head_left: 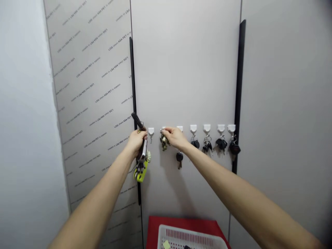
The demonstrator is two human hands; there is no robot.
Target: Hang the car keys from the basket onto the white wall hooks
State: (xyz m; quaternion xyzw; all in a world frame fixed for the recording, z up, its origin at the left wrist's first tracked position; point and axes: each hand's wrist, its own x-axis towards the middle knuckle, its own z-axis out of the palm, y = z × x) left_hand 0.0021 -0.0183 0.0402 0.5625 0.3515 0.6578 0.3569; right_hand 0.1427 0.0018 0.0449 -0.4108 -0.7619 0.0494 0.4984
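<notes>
My left hand (137, 141) is closed around a bunch of keys (142, 160) with a dark strap and a yellow-green tag (141, 173) hanging below. With its fingers pinched, my right hand (175, 136) holds a brass-coloured bunch of keys (164, 142) at the second white hook from the left, which it partly covers. Whether that bunch hangs on the hook cannot be made out. Between my hands a white hook (151, 131) carries a small metal clasp. Below my right hand hangs a black-headed key (179, 157).
Further right, several white hooks (206, 128) hold dark key bunches (221, 144). Long black handles (240, 86) run down the pale cabinet doors (185, 69). A white perforated basket (163, 233) stands on a red surface (155, 224) below. A white wall (26, 121) is at left.
</notes>
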